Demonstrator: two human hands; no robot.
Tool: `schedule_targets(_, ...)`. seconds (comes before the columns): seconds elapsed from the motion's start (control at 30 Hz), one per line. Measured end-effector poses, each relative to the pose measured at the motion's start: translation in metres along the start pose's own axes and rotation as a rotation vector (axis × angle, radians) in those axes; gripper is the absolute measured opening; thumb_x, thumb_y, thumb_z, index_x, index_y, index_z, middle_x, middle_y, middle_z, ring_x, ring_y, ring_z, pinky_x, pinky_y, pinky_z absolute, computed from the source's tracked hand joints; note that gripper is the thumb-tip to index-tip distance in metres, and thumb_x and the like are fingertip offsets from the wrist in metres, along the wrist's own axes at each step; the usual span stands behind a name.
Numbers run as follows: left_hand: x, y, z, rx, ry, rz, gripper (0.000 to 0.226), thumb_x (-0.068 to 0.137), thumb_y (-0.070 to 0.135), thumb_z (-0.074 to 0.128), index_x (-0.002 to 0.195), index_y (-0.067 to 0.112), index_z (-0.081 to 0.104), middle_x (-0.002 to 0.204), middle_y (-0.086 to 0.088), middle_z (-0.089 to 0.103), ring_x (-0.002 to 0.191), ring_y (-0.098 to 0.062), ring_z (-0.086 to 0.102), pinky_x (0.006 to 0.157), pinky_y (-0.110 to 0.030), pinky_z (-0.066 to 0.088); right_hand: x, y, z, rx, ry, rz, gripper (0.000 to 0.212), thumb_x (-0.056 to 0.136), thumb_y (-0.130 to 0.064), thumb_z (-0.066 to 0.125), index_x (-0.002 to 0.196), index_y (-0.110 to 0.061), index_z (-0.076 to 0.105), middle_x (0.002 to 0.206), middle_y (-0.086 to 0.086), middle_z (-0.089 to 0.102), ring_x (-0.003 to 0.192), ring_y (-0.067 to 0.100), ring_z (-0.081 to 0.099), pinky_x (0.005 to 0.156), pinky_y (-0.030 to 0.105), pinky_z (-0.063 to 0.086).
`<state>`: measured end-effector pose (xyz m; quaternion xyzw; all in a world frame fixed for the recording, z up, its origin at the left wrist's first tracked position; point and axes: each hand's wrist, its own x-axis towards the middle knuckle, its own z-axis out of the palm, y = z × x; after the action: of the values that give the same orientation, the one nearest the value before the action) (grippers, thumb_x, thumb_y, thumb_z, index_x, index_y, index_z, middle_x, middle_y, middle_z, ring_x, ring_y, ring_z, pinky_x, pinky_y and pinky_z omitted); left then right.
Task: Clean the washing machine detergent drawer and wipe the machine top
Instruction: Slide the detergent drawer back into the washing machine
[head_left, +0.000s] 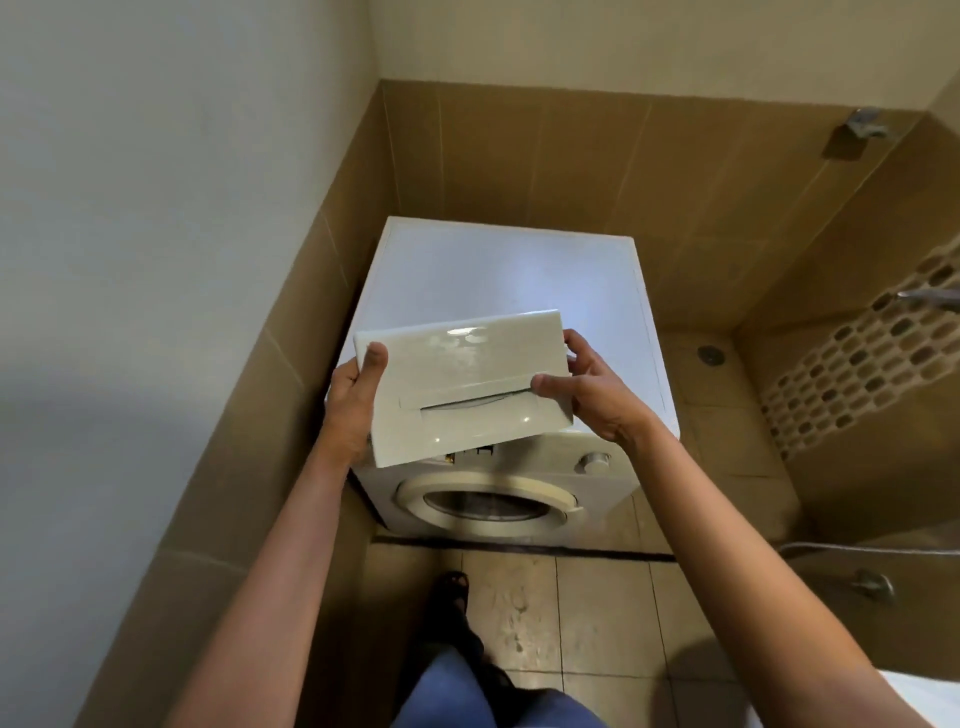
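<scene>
The white detergent drawer (462, 379) is out of the machine and held in the air, its glossy front panel with the handle slot facing me. My left hand (350, 405) grips its left end, thumb on the front. My right hand (587, 387) grips the right end, thumb near the handle slot. Below stands the white front-loading washing machine (498, 270), its flat top bare. The round door (488, 501) and a control knob (595, 461) show under the drawer. The drawer's body is hidden behind its front panel.
Brown tiled walls close in the machine at the left and back. A floor drain (710, 354) lies to its right. Taps (930, 299) and a hose (872, 548) are on the right wall. My foot in a dark sandal (452, 592) stands on the tiled floor.
</scene>
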<state>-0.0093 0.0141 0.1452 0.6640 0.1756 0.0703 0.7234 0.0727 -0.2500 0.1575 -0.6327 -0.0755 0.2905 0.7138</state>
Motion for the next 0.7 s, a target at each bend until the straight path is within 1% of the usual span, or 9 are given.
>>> schedule_targets(0.07, -0.022, -0.01, -0.016, 0.03, -0.007, 0.018, 0.065, 0.064, 0.076, 0.064, 0.1, 0.022, 0.068, 0.093, 0.001, 0.075, 0.087, -0.018, 0.072, 0.065, -0.027, 0.057, -0.016, 0.012, 0.017, -0.034, -0.017, 0.033, 0.061, 0.077, 0.016, 0.062, 0.122, -0.024, 0.049, 0.107, 0.001, 0.063, 0.098, 0.019, 0.064, 0.089, 0.041, 0.055)
schedule_targets(0.1, -0.031, -0.015, -0.026, 0.049, -0.007, 0.01, 0.061, 0.068, 0.072, 0.064, 0.103, 0.022, 0.067, 0.096, -0.001, 0.075, 0.089, -0.019, 0.072, 0.066, -0.028, 0.058, -0.021, 0.021, 0.025, -0.09, -0.017, 0.035, 0.064, 0.074, 0.016, 0.065, 0.121, -0.025, 0.05, 0.108, -0.001, 0.062, 0.101, 0.02, 0.063, 0.089, 0.041, 0.054)
schedule_targets(0.17, -0.046, -0.028, -0.047, 0.082, 0.01, -0.036, 0.056, 0.077, 0.061, 0.063, 0.113, 0.018, 0.063, 0.103, -0.005, 0.073, 0.093, -0.023, 0.071, 0.068, -0.03, 0.059, -0.029, 0.041, 0.042, -0.177, -0.015, 0.033, 0.071, 0.069, 0.012, 0.073, 0.125, -0.026, 0.049, 0.119, 0.004, 0.057, 0.108, 0.024, 0.059, 0.089, 0.039, 0.054)
schedule_targets(0.27, -0.068, -0.046, -0.075, 0.138, 0.05, -0.109, 0.04, 0.091, 0.04, 0.056, 0.119, 0.012, 0.059, 0.105, -0.01, 0.07, 0.085, -0.016, 0.069, 0.066, -0.027, 0.059, -0.045, 0.068, 0.068, -0.209, 0.013, 0.014, 0.07, 0.071, 0.01, 0.073, 0.124, -0.026, 0.044, 0.117, 0.0, 0.056, 0.103, 0.015, 0.06, 0.083, 0.03, 0.056)
schedule_targets(0.33, -0.082, -0.055, -0.09, 0.159, 0.059, -0.164, 0.031, 0.095, 0.033, 0.053, 0.117, 0.012, 0.059, 0.102, -0.007, 0.07, 0.081, -0.013, 0.069, 0.063, -0.024, 0.058, -0.055, 0.089, 0.082, -0.265, 0.024, 0.005, 0.069, 0.071, 0.002, 0.077, 0.125, -0.024, 0.043, 0.121, 0.003, 0.054, 0.107, 0.019, 0.058, 0.085, 0.035, 0.056)
schedule_targets(0.43, -0.102, -0.065, -0.107, 0.176, 0.041, -0.284, 0.025, 0.096, 0.034, 0.051, 0.113, 0.017, 0.057, 0.1, -0.007, 0.069, 0.076, -0.012, 0.069, 0.057, -0.027, 0.057, -0.07, 0.126, 0.098, -0.419, 0.023, -0.03, 0.069, 0.068, -0.01, 0.082, 0.123, -0.023, 0.042, 0.125, 0.002, 0.044, 0.112, 0.02, 0.052, 0.088, 0.037, 0.055)
schedule_targets(0.53, -0.119, -0.081, -0.115, 0.088, 0.038, -0.409, 0.037, 0.098, 0.039, 0.047, 0.123, 0.011, 0.048, 0.107, -0.011, 0.063, 0.091, -0.022, 0.064, 0.077, -0.05, 0.057, -0.082, 0.155, 0.115, -0.542, 0.053, -0.03, 0.061, 0.068, -0.014, 0.082, 0.112, -0.023, 0.042, 0.118, -0.003, 0.039, 0.107, 0.015, 0.048, 0.081, 0.03, 0.057)
schedule_targets(0.63, -0.127, -0.097, -0.116, -0.07, 0.113, -0.527, 0.044, 0.096, 0.049, 0.047, 0.121, 0.013, 0.043, 0.105, -0.011, 0.058, 0.095, -0.026, 0.058, 0.085, -0.056, 0.05, -0.085, 0.178, 0.128, -0.667, 0.104, -0.037, 0.055, 0.068, -0.015, 0.082, 0.106, -0.019, 0.042, 0.113, -0.004, 0.038, 0.102, 0.011, 0.046, 0.076, 0.019, 0.052)
schedule_targets(0.7, -0.125, -0.108, -0.116, -0.111, 0.156, -0.561, 0.045, 0.093, 0.048, 0.053, 0.12, 0.013, 0.043, 0.105, -0.012, 0.058, 0.095, -0.027, 0.059, 0.088, -0.059, 0.049, -0.083, 0.191, 0.135, -0.709, 0.146, -0.012, 0.055, 0.067, -0.013, 0.082, 0.104, -0.017, 0.042, 0.113, -0.004, 0.038, 0.102, 0.011, 0.046, 0.078, 0.019, 0.052)
